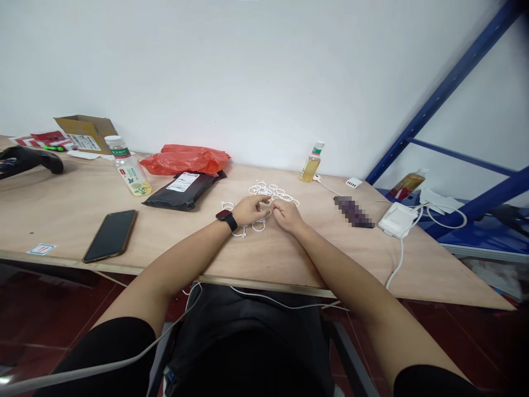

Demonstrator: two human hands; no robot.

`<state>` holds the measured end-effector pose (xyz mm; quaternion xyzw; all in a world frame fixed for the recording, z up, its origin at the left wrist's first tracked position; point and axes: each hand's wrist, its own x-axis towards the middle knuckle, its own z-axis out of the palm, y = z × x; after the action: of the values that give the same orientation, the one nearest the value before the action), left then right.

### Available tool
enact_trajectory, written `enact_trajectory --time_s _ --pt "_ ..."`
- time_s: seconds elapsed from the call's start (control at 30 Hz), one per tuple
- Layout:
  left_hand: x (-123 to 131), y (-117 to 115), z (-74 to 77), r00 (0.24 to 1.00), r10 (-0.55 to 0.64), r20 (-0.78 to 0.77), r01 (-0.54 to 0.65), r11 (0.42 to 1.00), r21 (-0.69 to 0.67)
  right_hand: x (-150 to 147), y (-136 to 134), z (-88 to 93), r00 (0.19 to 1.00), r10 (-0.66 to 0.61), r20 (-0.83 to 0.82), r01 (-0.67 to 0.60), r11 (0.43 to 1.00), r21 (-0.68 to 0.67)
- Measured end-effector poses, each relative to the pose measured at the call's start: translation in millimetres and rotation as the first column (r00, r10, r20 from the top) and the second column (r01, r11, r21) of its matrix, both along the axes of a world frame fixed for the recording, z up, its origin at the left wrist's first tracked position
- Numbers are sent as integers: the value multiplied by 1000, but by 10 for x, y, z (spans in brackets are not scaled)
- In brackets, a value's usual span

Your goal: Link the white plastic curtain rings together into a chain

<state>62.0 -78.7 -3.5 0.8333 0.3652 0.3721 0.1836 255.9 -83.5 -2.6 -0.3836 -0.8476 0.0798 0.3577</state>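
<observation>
Big plywood table point(61, 220), then the scatter of white rings point(275, 191) at 12 o'clock just beyond both hands, stretched 9-to-3. Left hand point(251, 210) and right hand point(288, 215) meet fingertip to fingertip, both seemingly pinching one of those rings. Left's a touch nearer the pile.

Wooden table point(61, 215), dark phone point(111, 235) lying near its front edge, black parcel point(184, 190) in front of a red bag point(185, 159), labelled bottle point(128, 166) to their left, smaller bottle point(311, 162) by the wall, cardboard box point(86, 132), white charger point(397, 219).
</observation>
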Motion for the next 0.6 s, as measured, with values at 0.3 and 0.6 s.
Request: enact_trajectory --time_s 0.3,0.6 --pt "-26 62 -23 975 48 215 -16 989 -149 -20 9 -80 966 43 -253 -79 988 -132" --pt "-74 81 -16 992 114 -59 -112 993 44 42 41 5 990 -67 -123 57 995 -86"
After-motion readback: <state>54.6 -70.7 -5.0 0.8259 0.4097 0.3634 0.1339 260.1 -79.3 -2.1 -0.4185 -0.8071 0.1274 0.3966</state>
